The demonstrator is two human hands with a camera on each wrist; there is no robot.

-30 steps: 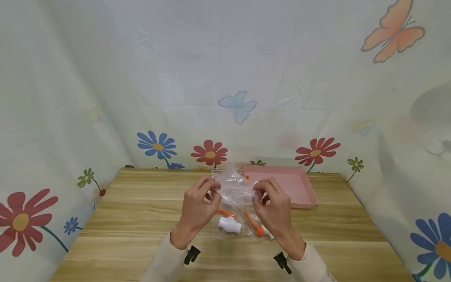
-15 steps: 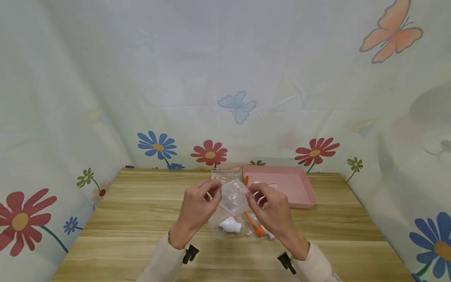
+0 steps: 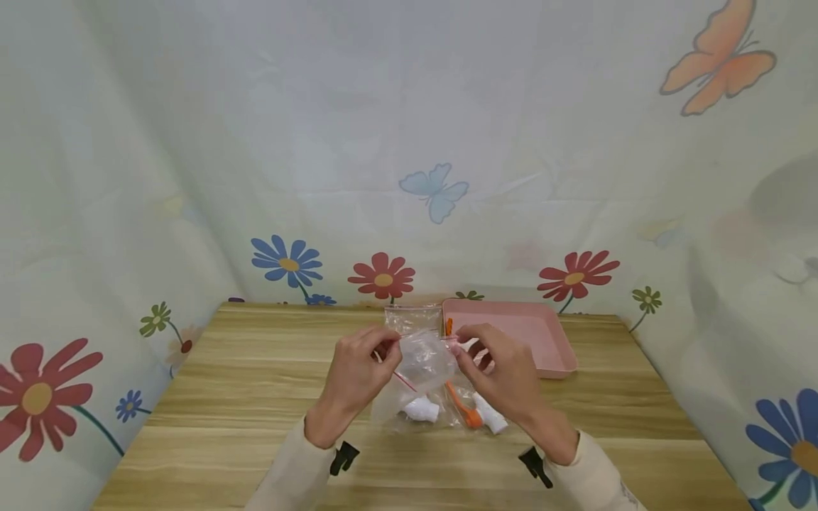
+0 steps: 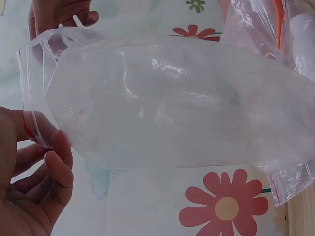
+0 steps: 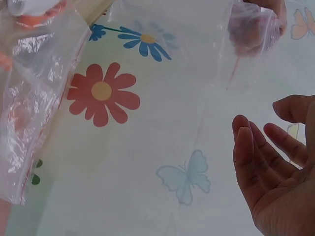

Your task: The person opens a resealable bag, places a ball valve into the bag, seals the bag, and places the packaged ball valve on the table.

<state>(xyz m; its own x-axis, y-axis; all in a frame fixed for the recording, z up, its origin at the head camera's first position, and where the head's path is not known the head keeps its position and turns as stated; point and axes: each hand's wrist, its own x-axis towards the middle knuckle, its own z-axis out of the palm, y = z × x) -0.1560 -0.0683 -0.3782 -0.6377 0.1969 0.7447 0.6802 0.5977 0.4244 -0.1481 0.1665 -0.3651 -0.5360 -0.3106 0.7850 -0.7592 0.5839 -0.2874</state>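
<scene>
A clear zip-lock bag (image 3: 424, 362) with a red seal line hangs between both hands above the table. My left hand (image 3: 359, 369) pinches its edge; the left wrist view shows thumb and finger at the mouth of the bag (image 4: 162, 103). My right hand (image 3: 508, 372) is close to the bag's right edge. In the right wrist view the fingers of the right hand (image 5: 275, 167) are parted and loosely bent, with nothing between them. Below lie clear bags holding a white piece (image 3: 422, 409), an orange long-handled piece (image 3: 469, 415) and another white piece (image 3: 491, 415).
A shallow pink tray (image 3: 537, 333) stands at the back right of the wooden table (image 3: 281, 369). Beside its left edge lies another clear zip-lock bag (image 3: 412, 316), with an orange bit (image 3: 449, 326) near it. A flower-printed curtain (image 3: 319, 142) encloses the table.
The bag was stretched between both hands and has turned, its red seal line now slanting at the lower left. My right hand has loosened its pinch and shifted slightly right.
</scene>
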